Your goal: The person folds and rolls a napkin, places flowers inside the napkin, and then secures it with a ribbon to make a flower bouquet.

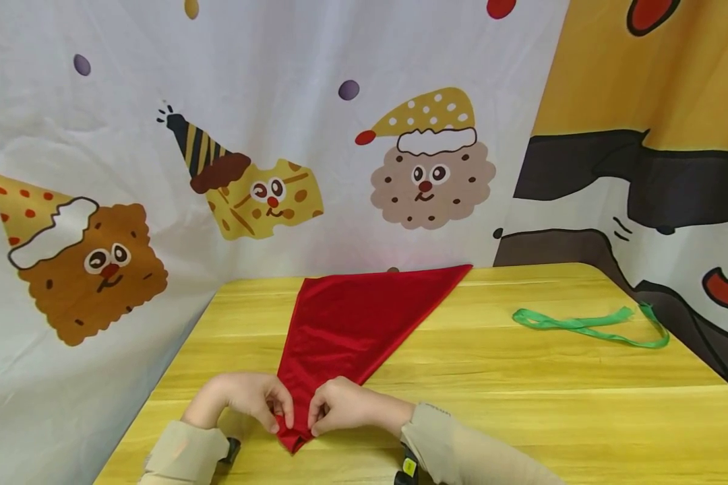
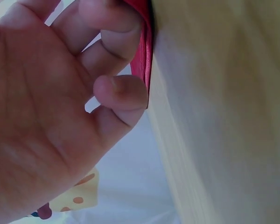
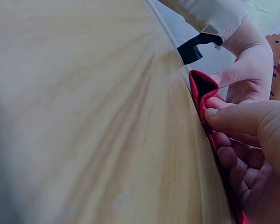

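A red cloth (image 1: 346,316), folded into a long triangular shape, lies on the wooden table, its narrow end toward the person. My left hand (image 1: 251,397) pinches the left edge of that near end between thumb and fingers. On the opposite edge, my right hand (image 1: 342,406) pinches the cloth with thumb and curled fingers. Between the hands the tip is turned up into a small fold, and the right wrist view shows this fold of red cloth (image 3: 204,86) standing open at its end, close to both thumbs. In the left wrist view, red cloth (image 2: 142,58) shows behind the fingertips.
A green ribbon (image 1: 588,325) lies loosely looped on the right side of the table (image 1: 491,391). A white curtain (image 1: 291,60) printed with cartoon biscuits hangs behind the table and along its left side. Dark devices are strapped at both wrists.
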Demonstrator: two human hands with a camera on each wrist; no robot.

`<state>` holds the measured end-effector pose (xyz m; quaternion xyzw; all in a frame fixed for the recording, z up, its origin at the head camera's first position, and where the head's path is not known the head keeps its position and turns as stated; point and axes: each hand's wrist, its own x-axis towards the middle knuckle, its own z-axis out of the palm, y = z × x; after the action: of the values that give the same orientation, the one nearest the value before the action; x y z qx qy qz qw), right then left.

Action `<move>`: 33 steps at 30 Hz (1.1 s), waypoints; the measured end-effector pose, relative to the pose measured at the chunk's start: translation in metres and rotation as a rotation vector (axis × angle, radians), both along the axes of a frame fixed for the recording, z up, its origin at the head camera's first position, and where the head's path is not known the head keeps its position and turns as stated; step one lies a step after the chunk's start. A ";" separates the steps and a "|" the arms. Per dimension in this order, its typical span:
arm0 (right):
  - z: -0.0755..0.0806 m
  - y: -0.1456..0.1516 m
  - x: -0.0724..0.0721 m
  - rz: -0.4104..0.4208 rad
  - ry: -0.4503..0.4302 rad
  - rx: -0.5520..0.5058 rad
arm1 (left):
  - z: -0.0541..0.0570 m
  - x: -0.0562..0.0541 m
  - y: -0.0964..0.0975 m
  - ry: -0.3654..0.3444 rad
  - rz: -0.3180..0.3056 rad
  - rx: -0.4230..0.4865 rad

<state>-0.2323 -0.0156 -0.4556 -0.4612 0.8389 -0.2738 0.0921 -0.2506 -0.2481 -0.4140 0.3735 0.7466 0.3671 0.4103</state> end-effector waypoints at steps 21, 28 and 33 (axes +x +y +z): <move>0.001 -0.001 0.004 0.065 0.155 0.006 | 0.000 -0.001 0.001 0.034 -0.044 0.006; -0.001 0.000 0.003 0.076 0.235 -0.001 | -0.004 0.000 0.000 0.073 -0.038 0.011; -0.002 0.001 -0.001 0.053 0.179 -0.051 | -0.002 0.001 0.001 0.066 -0.017 0.015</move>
<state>-0.2331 -0.0148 -0.4575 -0.5082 0.8241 -0.2499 0.0121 -0.2497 -0.2474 -0.4162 0.3949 0.7538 0.3567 0.3854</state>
